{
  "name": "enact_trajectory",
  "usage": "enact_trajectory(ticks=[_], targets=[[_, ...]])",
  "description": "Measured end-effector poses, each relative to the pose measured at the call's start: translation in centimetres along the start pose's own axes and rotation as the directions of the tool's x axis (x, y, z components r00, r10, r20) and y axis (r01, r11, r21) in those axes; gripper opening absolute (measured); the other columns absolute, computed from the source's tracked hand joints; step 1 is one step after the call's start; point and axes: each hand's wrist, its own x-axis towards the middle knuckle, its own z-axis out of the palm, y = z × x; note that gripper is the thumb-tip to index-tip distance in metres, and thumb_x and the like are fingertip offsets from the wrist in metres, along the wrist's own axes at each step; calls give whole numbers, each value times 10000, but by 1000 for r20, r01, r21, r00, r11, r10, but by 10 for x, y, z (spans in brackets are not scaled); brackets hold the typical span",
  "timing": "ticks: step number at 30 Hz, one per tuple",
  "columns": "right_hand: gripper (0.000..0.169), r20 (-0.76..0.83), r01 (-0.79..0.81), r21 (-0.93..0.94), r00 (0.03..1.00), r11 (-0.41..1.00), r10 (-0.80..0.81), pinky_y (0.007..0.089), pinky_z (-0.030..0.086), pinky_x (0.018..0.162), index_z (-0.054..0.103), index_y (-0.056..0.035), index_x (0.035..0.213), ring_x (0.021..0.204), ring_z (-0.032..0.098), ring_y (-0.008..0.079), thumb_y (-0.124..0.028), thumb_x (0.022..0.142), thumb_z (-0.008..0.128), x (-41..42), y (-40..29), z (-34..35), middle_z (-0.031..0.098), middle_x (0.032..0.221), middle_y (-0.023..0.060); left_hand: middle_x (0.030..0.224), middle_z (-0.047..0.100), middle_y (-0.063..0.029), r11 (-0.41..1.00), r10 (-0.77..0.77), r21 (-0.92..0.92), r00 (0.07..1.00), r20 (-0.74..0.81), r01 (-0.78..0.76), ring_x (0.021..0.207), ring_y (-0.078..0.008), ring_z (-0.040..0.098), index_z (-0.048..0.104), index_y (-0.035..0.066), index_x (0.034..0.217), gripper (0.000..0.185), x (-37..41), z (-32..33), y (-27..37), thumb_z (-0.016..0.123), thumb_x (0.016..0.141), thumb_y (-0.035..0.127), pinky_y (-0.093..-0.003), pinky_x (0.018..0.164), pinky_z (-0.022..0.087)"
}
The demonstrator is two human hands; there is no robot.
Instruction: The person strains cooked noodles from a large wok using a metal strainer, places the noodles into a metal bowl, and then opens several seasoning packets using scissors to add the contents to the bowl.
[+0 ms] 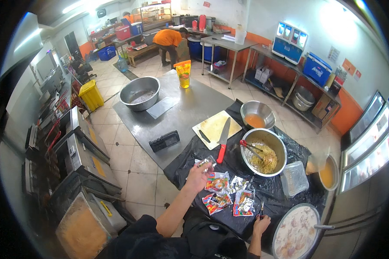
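Observation:
My left hand (pixel 197 177) is raised over the table's near edge, pinching a small shiny sachet (pixel 208 163). Lower right, my right hand (pixel 262 224) holds a pair of scissors (pixel 261 208) by the handles, blades pointing away from me. Between the hands lie several instant noodle packets (pixel 216 182) and silver seasoning sachets (pixel 238 184) on black plastic sheeting (pixel 188 158). Just beyond them stands a metal pot (pixel 281 152) of cooked noodles (pixel 264 160), with red-handled tongs (pixel 251 149) resting inside. A red-handled knife (pixel 224 137) lies across a white cutting board (pixel 203 124).
A bowl of orange liquid (pixel 258 106), a clear plastic container (pixel 294 181) and a large pot of meat in white liquid (pixel 296 231) line the right. A metal basin (pixel 124 97), an oil pouch (pixel 183 74) and a black object (pixel 164 141) stand farther left. A person (pixel 167 39) bends beyond the table.

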Motion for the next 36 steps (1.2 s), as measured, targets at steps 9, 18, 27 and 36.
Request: enact_trajectory(ticks=[9,18,27,36], targets=[[390,89,-46,-6,995,999,46,404,432,807,551,-5,1002,922,530,358,-137,686,737,13,-7,-13,590,964,169,945,612,-100,971,233,35,966,110,-238,831,-190,613,517,9,1021,236,11,82,52,615,807,-13,-290,776,503],[339,585,-600,786,799,149,136,336,500,748,534,-17,1064,787,590,168,-93,760,664,15,-21,-41,590,802,43,949,614,-108,966,240,48,951,196,-254,864,-194,616,478,-1,1068,301,6,98,58,619,803,-24,-285,776,508],[466,433,7,828,627,560,-648,313,465,771,532,4,1164,870,575,181,-246,794,663,32,-218,-166,600,965,89,910,630,-136,974,60,205,979,194,-101,807,-194,627,477,-12,1078,363,-15,124,17,655,763,-52,-297,734,509],[480,467,379,671,452,637,-760,317,469,749,544,9,1146,832,591,195,-273,778,666,55,-275,-214,621,954,140,916,627,-127,945,-8,313,953,304,-91,796,-169,634,444,-22,1112,394,-34,131,8,650,777,-39,-267,707,529]])
